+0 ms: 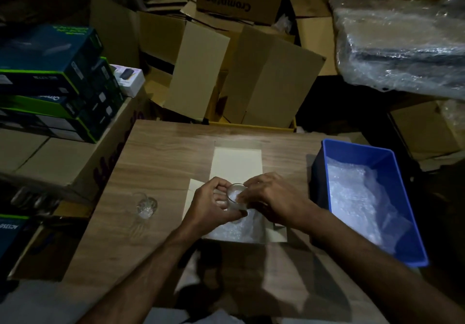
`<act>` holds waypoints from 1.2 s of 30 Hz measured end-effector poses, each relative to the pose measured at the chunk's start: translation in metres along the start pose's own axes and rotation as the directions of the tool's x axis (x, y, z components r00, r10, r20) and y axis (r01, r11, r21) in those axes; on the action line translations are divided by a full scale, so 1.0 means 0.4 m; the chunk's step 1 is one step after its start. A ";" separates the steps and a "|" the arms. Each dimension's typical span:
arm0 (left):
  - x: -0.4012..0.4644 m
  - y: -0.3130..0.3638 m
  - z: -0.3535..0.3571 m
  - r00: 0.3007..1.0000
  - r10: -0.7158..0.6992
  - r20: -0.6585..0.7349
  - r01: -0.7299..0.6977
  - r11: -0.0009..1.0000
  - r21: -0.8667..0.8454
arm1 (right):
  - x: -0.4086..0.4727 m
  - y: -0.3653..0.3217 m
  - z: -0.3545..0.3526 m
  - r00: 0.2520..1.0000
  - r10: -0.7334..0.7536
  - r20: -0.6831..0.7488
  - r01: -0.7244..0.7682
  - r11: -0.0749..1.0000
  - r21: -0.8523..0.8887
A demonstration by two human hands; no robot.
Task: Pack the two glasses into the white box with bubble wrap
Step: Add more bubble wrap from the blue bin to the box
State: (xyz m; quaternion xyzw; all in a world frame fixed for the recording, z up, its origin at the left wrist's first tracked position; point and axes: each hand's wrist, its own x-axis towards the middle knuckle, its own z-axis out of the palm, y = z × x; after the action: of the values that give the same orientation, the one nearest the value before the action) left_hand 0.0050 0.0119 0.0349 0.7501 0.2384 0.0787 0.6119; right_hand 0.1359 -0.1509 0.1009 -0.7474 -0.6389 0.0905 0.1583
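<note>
Eyes on the first glass point(235, 195), held up over the open white box point(236, 162) at the middle of the bench point(161, 152). The left hand point(214, 204) wraps it from nine o'clock, fingers curled round the wall and thumb underneath. The right hand point(270, 196) comes in from three o'clock, fingertips at the rim, and it looks to be poking a wad of bubble wrap into the mouth; something white and crinkly shows inside the glass. Whether those fingers pinch the wrap or only press it, I cannot tell in this dim light.

Below the hands, at six o'clock, a sheet of bubble wrap point(239, 230) lies in the near part of the box, so the bed is laid. My read: this is the stuffing step for glass one, not yet set down.

Out at nine o'clock, well apart from the box, the second glass point(146, 206) stands on the bench alone, untouched by either hand, seemingly with something pale inside.

At three o'clock, beside the box, a blue bin point(402, 223) holds more bubble wrap. Cardboard cartons point(251, 77) crowd the twelve o'clock side.

Next move, I judge: finish the padding, lower the glass onto the sheet gently, then reach left for its partner. Glass is slick; a firm hold matters.
</note>
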 end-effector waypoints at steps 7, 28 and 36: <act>0.006 -0.061 0.018 0.991 -0.106 0.080 0.112 0.991 -0.077 | -0.023 0.066 0.113 0.985 0.167 0.054 -0.171 0.981 0.090; 0.058 -0.234 -0.033 0.952 0.072 0.299 -0.307 0.151 0.940 | 0.028 0.072 0.354 0.824 0.565 0.036 -0.551 0.815 -0.179; 0.051 -0.201 -0.017 0.946 0.141 0.292 -0.317 0.218 0.923 | -0.023 0.068 0.351 0.873 0.458 -0.168 -0.480 0.867 -0.134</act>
State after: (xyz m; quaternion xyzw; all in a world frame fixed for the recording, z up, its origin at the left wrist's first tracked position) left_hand -0.0008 0.0382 -0.0436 0.9955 0.0780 -0.0477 0.0254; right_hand 0.1122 -0.1465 -0.0404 -0.8954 -0.4314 0.0218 0.1080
